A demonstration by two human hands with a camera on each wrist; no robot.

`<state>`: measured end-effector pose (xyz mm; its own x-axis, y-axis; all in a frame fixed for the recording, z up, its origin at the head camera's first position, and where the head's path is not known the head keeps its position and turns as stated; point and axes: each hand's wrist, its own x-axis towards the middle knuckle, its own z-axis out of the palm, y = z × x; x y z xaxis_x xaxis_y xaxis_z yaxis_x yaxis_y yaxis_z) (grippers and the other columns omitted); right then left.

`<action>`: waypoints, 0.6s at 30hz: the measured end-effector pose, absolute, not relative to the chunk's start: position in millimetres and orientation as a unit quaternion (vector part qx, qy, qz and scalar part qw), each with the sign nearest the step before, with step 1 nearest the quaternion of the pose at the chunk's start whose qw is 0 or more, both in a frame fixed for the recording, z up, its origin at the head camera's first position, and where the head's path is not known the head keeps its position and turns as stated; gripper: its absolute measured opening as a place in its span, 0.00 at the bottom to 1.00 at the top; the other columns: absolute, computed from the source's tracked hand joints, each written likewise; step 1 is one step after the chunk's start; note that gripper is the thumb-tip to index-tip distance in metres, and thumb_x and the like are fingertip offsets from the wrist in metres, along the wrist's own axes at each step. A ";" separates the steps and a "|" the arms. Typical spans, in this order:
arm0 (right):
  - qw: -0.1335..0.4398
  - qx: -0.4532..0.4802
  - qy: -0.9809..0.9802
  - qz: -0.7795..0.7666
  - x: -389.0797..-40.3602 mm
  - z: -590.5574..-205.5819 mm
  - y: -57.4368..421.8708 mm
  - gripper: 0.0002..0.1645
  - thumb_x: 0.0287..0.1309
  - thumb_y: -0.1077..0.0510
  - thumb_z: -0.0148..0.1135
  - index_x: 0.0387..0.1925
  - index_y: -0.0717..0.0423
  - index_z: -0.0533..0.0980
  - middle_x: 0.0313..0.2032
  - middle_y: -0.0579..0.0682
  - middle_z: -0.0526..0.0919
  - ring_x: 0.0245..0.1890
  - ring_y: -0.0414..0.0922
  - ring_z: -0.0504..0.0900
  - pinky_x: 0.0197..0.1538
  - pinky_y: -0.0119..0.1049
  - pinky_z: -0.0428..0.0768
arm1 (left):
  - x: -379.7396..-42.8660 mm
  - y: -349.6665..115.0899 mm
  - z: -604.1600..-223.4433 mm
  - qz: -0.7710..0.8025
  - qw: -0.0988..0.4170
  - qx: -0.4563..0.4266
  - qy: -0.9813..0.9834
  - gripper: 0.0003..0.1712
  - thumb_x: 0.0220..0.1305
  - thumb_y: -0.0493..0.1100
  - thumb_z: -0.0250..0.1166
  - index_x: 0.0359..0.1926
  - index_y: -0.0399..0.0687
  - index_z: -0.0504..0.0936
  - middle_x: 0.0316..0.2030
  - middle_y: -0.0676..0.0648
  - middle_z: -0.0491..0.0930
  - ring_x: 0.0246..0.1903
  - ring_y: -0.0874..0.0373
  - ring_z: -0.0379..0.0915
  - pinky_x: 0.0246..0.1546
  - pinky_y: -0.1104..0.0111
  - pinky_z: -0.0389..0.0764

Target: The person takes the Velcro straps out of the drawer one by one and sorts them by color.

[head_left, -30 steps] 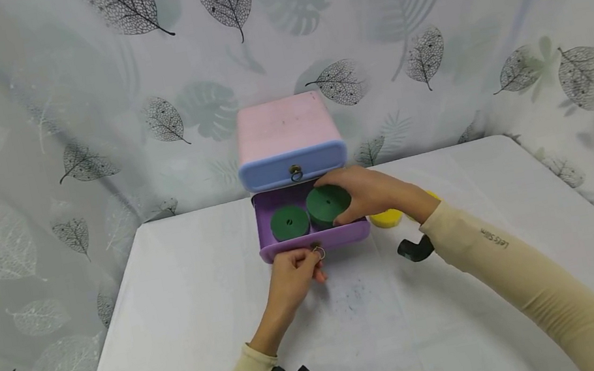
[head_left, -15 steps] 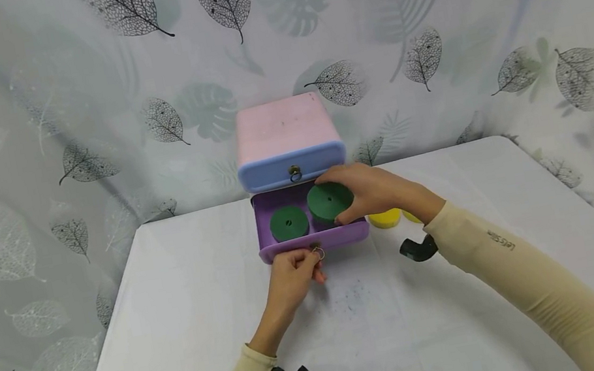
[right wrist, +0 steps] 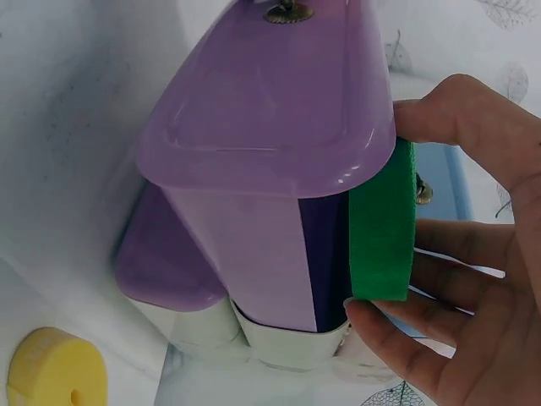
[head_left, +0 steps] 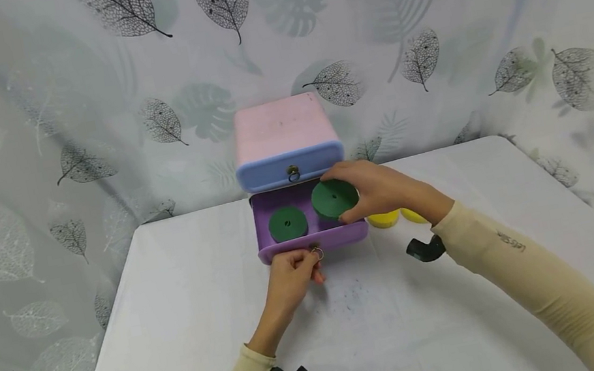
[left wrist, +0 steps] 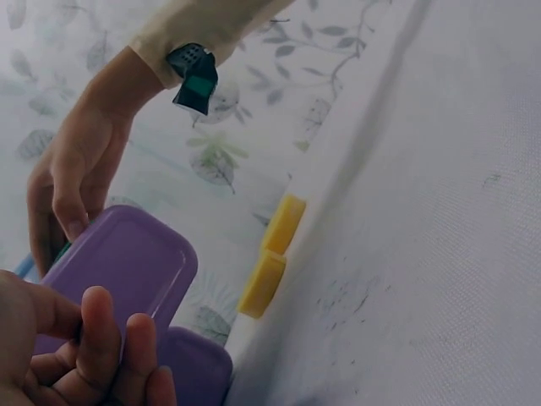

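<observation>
A purple drawer point(head_left: 342, 238) stands pulled out below a blue-fronted drawer point(head_left: 271, 172) of a pink-topped cabinet point(head_left: 283, 125). My left hand point(head_left: 291, 279) pinches the small ring pull point(head_left: 317, 253) on the purple front. With thumb and fingers round its edge, my right hand point(head_left: 375, 188) grips a thick green disc point(head_left: 334, 199) with a small centre hole. The right wrist view shows this disc point(right wrist: 382, 228) at the drawer's upper edge, partly above its side wall. A smaller green disc point(head_left: 288, 223) lies inside the drawer at the left.
Two yellow discs point(left wrist: 283, 224) lie on the white-covered table point(head_left: 176, 313) right of the drawer, partly under my right forearm. Another purple drawer front point(left wrist: 199, 364) shows below the pulled-out one. A leaf-patterned curtain point(head_left: 97, 101) hangs behind the cabinet.
My right hand has shifted slightly right and upward with the larger green disc, widening the gap to the smaller disc. My left hand stays on the ring pull.
</observation>
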<state>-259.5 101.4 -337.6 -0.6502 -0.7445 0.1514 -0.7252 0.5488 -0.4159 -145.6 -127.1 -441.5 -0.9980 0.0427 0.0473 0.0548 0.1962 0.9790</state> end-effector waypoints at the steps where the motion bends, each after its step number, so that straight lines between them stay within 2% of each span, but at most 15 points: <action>1: 0.021 -0.416 0.881 -0.226 -258.8 -337.1 102.4 0.47 0.51 0.48 0.79 0.69 0.61 0.72 0.63 0.56 0.77 0.55 0.52 0.76 0.54 0.49 0.76 | -145.4 -127.3 -441.3 -0.635 0.005 -0.034 -0.772 0.17 0.73 0.36 0.63 0.25 0.36 0.84 0.18 0.40 0.81 0.21 0.54 0.79 0.32 0.65 0.77; 6: 0.016 -0.415 0.880 -0.232 -256.6 -334.8 108.2 0.47 0.52 0.49 0.79 0.70 0.63 0.71 0.65 0.57 0.75 0.58 0.54 0.75 0.56 0.51 0.76 | -145.0 -128.7 -440.3 -0.638 0.002 -0.041 -0.769 0.16 0.73 0.38 0.65 0.26 0.34 0.84 0.19 0.43 0.81 0.22 0.54 0.80 0.35 0.61 0.79; 13: 0.012 -0.411 0.880 -0.240 -254.6 -332.2 114.7 0.47 0.51 0.50 0.79 0.69 0.64 0.71 0.65 0.59 0.75 0.59 0.54 0.75 0.57 0.51 0.75 | -144.7 -129.2 -439.2 -0.641 -0.006 -0.037 -0.767 0.15 0.72 0.37 0.64 0.29 0.29 0.84 0.19 0.45 0.81 0.21 0.55 0.80 0.35 0.68 0.79; 18: 0.016 -0.401 0.883 -0.242 -253.8 -331.9 118.4 0.47 0.51 0.50 0.79 0.69 0.63 0.71 0.65 0.59 0.75 0.56 0.54 0.76 0.54 0.50 0.77 | -143.9 -128.3 -438.8 -0.640 -0.005 -0.036 -0.767 0.15 0.73 0.37 0.64 0.29 0.32 0.84 0.19 0.45 0.81 0.21 0.56 0.80 0.35 0.67 0.79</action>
